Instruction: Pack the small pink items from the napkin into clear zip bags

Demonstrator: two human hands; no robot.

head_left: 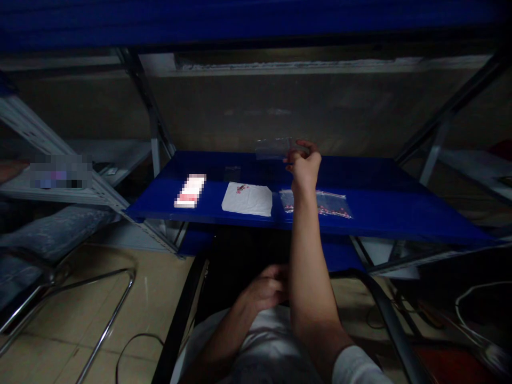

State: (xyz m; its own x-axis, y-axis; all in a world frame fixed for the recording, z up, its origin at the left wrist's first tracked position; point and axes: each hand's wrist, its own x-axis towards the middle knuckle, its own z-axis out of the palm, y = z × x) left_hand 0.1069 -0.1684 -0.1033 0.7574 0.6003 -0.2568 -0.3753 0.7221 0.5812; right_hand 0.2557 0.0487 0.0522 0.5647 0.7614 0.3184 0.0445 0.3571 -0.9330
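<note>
My right hand (pixel 304 164) is raised over the back of the blue shelf table (pixel 380 181), its fingers pinching the right end of a clear plastic bag (pixel 272 149). No contents show in that bag. Below my right forearm lie clear zip bags (pixel 336 205) holding small red pieces, partly hidden by the arm. Left of them is a white paper sheet (pixel 248 201) with a little cluster of reddish bits (pixel 241 188) on it. My left hand (pixel 267 288) rests at my lap with curled fingers; the right forearm hides their tips.
A pixelated bright rectangle (pixel 191 191) is on the left of the table, and a small clear bag (pixel 232 174) lies behind the paper. Metal posts (pixel 154 128) frame the table. Another person's hand (pixel 14 169) is at the far left. Black chair arms (pixel 180 314) flank me.
</note>
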